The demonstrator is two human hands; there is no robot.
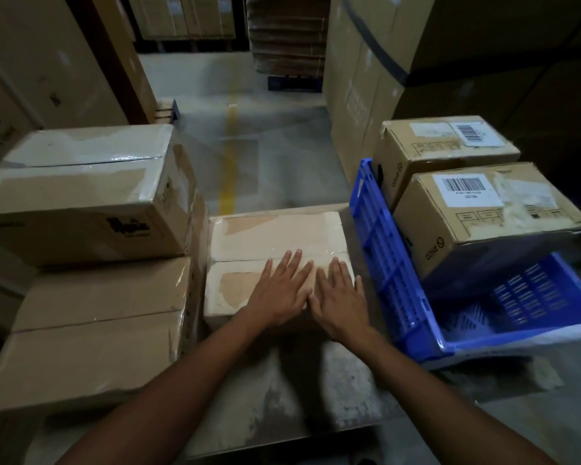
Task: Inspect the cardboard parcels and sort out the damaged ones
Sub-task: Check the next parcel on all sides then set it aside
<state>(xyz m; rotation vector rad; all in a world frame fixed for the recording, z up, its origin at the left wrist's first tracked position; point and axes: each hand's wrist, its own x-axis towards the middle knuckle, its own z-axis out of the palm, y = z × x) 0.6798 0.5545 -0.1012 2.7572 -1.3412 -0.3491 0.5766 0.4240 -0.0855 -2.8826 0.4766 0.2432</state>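
Feeling over the taped parcel [269,239]
Left hand [279,293] and right hand [341,303] rest flat, fingers straight, gripping nothing, on its near-centre top, likely pressing for dents; farther right, a blue crate [379,236] holds two labelled boxes [483,226].

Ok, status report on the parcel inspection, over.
Left hand and right hand open, flat on middle parcel. Its top looks patchy, scuffed. Blue crate at right holds two parcels; path looks clear.
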